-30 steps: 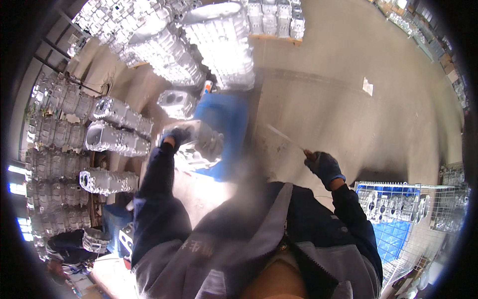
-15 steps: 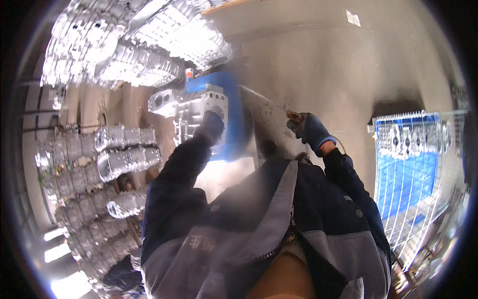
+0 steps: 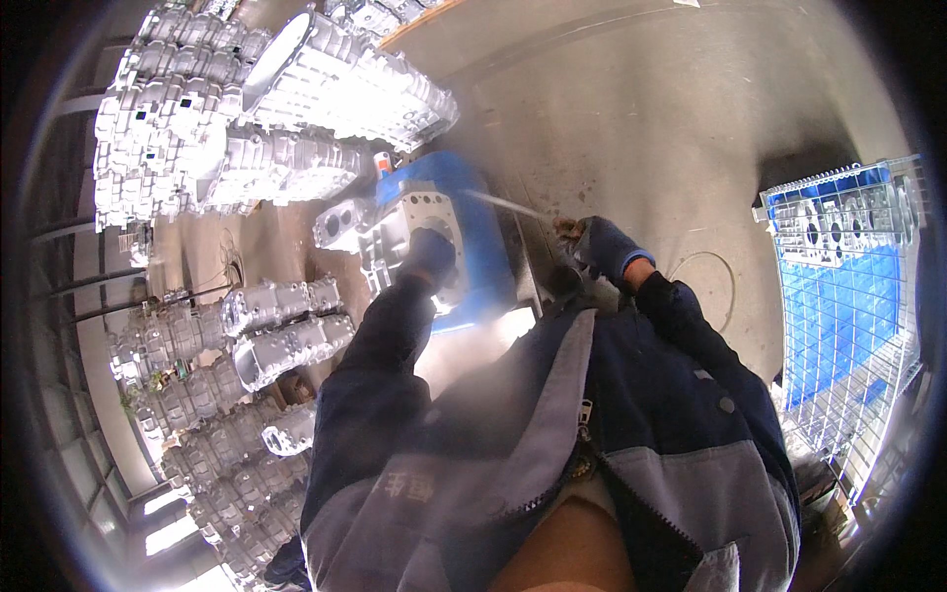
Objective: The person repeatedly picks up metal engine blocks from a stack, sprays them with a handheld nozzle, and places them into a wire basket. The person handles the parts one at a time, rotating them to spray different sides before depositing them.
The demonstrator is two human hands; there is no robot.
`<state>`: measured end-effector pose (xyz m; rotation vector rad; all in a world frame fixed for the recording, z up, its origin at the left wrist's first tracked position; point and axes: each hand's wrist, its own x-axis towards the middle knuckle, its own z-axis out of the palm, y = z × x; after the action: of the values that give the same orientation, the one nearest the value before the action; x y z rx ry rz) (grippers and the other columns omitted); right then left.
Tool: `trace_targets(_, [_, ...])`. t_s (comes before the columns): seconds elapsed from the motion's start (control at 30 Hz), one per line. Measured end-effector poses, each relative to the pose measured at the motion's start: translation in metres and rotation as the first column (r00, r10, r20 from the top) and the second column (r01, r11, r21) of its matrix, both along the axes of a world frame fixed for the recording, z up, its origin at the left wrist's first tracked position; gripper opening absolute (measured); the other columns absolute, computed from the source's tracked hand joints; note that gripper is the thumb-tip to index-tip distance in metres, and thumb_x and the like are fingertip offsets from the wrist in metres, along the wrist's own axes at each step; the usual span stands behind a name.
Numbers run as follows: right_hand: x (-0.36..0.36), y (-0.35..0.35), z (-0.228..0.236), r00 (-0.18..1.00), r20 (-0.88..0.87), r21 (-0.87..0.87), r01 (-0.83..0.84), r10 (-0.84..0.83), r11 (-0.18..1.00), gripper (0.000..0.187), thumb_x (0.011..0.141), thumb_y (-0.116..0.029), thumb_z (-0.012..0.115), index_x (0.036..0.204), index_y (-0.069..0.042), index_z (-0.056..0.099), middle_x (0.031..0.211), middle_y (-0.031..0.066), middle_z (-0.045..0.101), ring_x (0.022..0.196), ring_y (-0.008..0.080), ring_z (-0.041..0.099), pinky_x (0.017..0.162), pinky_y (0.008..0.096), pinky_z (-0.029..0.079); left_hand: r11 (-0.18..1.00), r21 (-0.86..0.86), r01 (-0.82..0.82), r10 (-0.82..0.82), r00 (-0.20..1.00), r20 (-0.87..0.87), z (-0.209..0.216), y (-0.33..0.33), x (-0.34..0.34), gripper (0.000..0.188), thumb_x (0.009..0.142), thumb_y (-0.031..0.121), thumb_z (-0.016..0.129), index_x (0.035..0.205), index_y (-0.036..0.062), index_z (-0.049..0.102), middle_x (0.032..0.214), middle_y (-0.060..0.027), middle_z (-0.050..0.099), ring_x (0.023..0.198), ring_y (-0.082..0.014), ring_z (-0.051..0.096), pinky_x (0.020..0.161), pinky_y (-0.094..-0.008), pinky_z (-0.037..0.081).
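The left hand, gloved, presses into the round opening of a grey casting that stands on a blue stand, its fingers curled over the rim and gripping it. The right hand, also gloved, is closed around the end of a thin rod that slants up and left toward the casting's top edge, just beside it — whether the tip touches cannot be told.

To do this well, the left hand should keep the casting steady on the stand while the rod is worked along the edge in short, controlled strokes (a slip would throw the tip toward the left wrist).

Counted: one casting in hand, one rod, one stand. Many similar castings are stacked to the left — too many and too blurred to count. One wire basket with a blue liner stands well apart on the right.
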<state>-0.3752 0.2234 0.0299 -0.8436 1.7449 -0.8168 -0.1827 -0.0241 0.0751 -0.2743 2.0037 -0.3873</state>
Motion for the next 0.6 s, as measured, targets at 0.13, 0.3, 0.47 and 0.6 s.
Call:
trace_targets(0.13, [-0.006,0.003,0.02,0.997,-0.035,-0.142,-0.067,0.062,0.988,0.035,0.092,-0.035,0.068,0.107,-0.003,0.072,0.07,0.0101,0.068,0.056,0.018,0.065,0.049,0.0339,0.052,0.993,0.059,-0.106,0.1,0.991,0.087,0.007,0.004,-0.004,0.059,0.086,0.045,0.063,0.133,0.0074,0.064,0.139,-0.0102,0.059,0.134,-0.0315,0.048,0.112,-0.0478,0.037])
trace_targets(0.3, [-0.002,-0.003,0.035,0.991,0.042,0.014,0.129,-0.129,0.992,0.035,0.091,-0.035,0.068,0.101,-0.001,0.072,0.07,0.0135,0.069,0.057,0.0235,0.067,0.05,0.0354,0.052,0.991,0.06,-0.12,0.116,0.99,0.075,-0.002,0.0,0.001,0.059,0.088,0.044,0.062,0.134,0.0076,0.062,0.14,-0.0102,0.058,0.135,-0.0315,0.048,0.113,-0.0478,0.036])
trace_targets(0.47, [-0.004,-0.003,0.049,0.989,-0.096,-0.078,-0.119,0.111,0.99,0.034,0.088,-0.033,0.068,0.099,-0.001,0.071,0.077,0.02,0.068,0.068,0.0305,0.068,0.062,0.041,0.053,0.991,0.054,-0.123,0.119,0.99,0.072,-0.004,-0.001,0.001,0.058,0.089,0.042,0.06,0.136,0.0078,0.061,0.141,-0.0103,0.057,0.135,-0.0315,0.048,0.113,-0.0477,0.035])
trace_targets(0.6, [-0.005,0.002,0.055,0.993,-0.099,-0.086,-0.079,0.07,0.993,0.032,0.088,-0.031,0.069,0.098,-0.001,0.071,0.077,0.0194,0.068,0.069,0.03,0.067,0.064,0.0413,0.052,0.99,0.054,-0.127,0.123,0.99,0.069,-0.004,-0.001,0.001,0.058,0.09,0.041,0.059,0.137,0.0079,0.059,0.142,-0.0103,0.056,0.135,-0.0314,0.047,0.114,-0.0477,0.034])
